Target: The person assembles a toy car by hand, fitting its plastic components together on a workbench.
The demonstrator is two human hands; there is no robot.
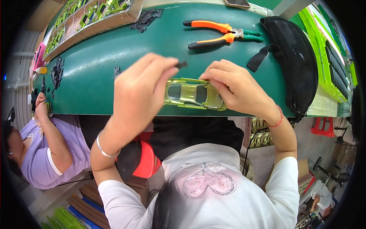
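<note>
A green toy car body (187, 92) with clear window areas lies along the near edge of the green table. My right hand (241, 84) grips the car's right end between thumb and fingers. Above the car's left end, my left hand (139, 89) pinches a small black strip-like part (183, 64); it is slightly blurred and apart from the car. Beside the left hand, a couple of similar black parts (117, 71) lie on the table, partly covered by that hand.
Orange-and-black pliers (213, 26) lie beyond the car, near a black mesh bag (291, 53). Heaps of black parts (146, 20) sit by a cardboard box (126, 19) of green car parts. Green crates (328, 65) stand at right. A co-worker in purple (49, 152) sits at left.
</note>
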